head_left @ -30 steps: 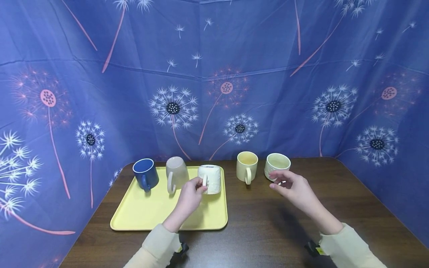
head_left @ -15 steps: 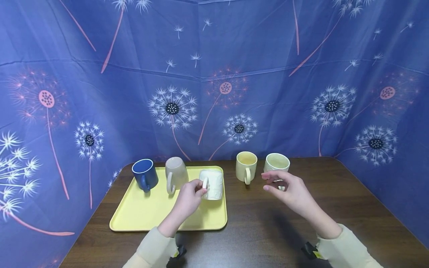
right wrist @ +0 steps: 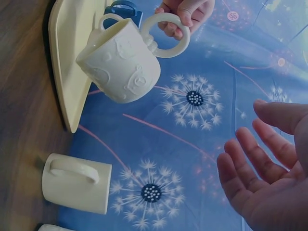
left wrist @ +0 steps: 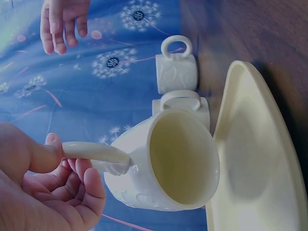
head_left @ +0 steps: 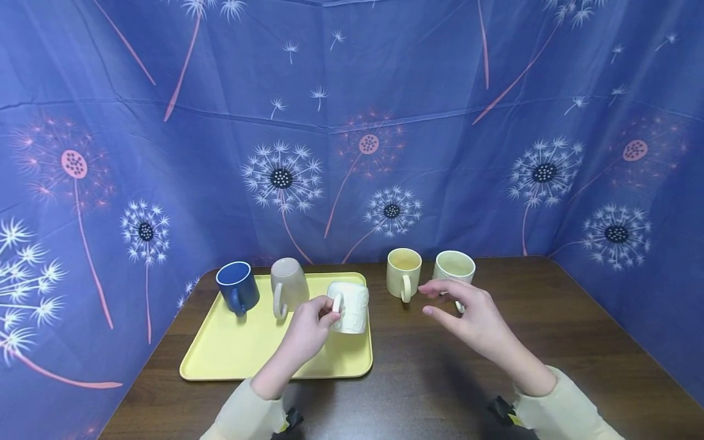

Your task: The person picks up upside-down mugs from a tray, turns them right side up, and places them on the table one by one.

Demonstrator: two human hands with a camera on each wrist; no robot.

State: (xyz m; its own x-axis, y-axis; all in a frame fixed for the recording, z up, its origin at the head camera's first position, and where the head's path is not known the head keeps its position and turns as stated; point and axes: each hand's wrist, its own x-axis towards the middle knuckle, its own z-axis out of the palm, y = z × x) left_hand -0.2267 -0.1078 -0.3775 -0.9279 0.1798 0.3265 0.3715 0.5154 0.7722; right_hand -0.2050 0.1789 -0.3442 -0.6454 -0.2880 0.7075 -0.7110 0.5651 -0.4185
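Observation:
In the head view my left hand (head_left: 311, 327) pinches the handle of a white embossed mug (head_left: 352, 308) above the right part of a yellow tray (head_left: 236, 357). The mug is tipped over, its mouth (left wrist: 185, 159) facing down toward the tray, as both wrist views show. On the tray stand an upright blue mug (head_left: 238, 287) and a grey-beige mug (head_left: 290, 284) turned upside down. My right hand (head_left: 473, 311) hovers, fingers spread apart and holding nothing, in front of a pale green-white mug (head_left: 455, 266) that it partly hides. A cream-yellow mug (head_left: 404, 273) stands just left of that one.
Everything rests on a dark wooden table (head_left: 407, 391). A blue dandelion-print cloth (head_left: 352, 122) hangs behind and along both sides. The two upright mugs on the right stand near the table's back edge, close to the cloth.
My left hand has brought the white mug slightly nearer to me and tilted it. My right hand has shifted left, its thumb and fingers spreading wider. The other mugs stay put.

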